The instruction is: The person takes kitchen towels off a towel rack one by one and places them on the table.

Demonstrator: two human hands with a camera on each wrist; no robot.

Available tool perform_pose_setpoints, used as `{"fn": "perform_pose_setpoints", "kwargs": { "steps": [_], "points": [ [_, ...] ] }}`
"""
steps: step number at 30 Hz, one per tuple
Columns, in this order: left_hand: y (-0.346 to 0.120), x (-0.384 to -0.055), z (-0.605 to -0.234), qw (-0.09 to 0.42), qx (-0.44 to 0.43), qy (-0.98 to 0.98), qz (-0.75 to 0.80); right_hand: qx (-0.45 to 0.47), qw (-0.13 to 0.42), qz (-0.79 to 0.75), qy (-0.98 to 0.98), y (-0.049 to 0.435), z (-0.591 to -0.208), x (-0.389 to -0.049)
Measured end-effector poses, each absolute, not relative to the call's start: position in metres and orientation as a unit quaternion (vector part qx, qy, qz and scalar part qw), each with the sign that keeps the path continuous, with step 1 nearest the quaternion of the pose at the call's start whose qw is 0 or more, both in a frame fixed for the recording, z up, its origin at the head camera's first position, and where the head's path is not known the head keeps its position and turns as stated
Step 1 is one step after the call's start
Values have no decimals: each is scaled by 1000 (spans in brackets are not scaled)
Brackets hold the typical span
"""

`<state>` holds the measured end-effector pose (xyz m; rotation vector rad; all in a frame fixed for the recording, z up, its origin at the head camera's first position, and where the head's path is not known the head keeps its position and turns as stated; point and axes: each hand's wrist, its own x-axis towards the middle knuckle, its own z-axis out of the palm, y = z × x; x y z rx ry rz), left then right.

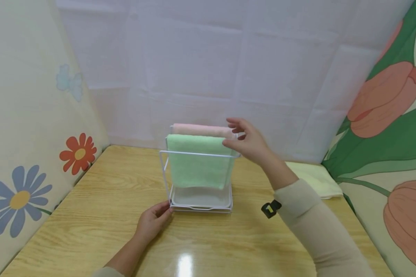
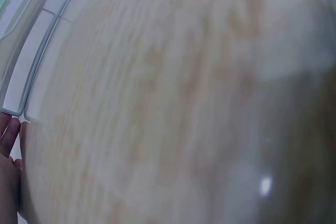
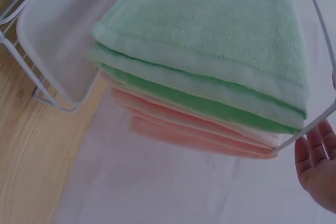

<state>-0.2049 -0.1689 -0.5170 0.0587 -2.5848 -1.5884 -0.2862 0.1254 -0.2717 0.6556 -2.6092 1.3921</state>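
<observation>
A green towel (image 1: 199, 163) hangs folded over a bar of a white wire towel rack (image 1: 164, 175). Behind it a pink towel (image 1: 201, 129) hangs over another bar; both show their layered lower edges in the right wrist view. At the rack's front left bottom corner, the thumb and fingers of my left hand (image 1: 151, 223) pinch the frame. My right hand (image 1: 249, 142) is at the upper right end of the towels, fingers apart and slightly bent, thumb by the green towel's edge. Nothing is held in it.
A white tray (image 1: 201, 197) sits in the rack's base. To the right, a pale yellow folded cloth (image 1: 313, 179) lies on the wooden table (image 1: 124, 173). White fabric (image 1: 187, 57) hangs behind, with flower-printed panels on both sides. A black strap (image 1: 271, 209) shows by the right sleeve.
</observation>
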Motion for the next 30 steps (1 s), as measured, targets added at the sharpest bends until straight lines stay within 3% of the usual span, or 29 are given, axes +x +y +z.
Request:
{"fn": "perform_pose_setpoints", "kwargs": {
  "steps": [16, 30],
  "points": [
    [-170, -203, -518, 59, 10, -852, -521, 284, 14, 358, -889, 85, -265, -294],
    [-169, -203, -516, 66, 6, -839, -540, 245, -51, 308, -918, 65, -263, -305]
  ]
}}
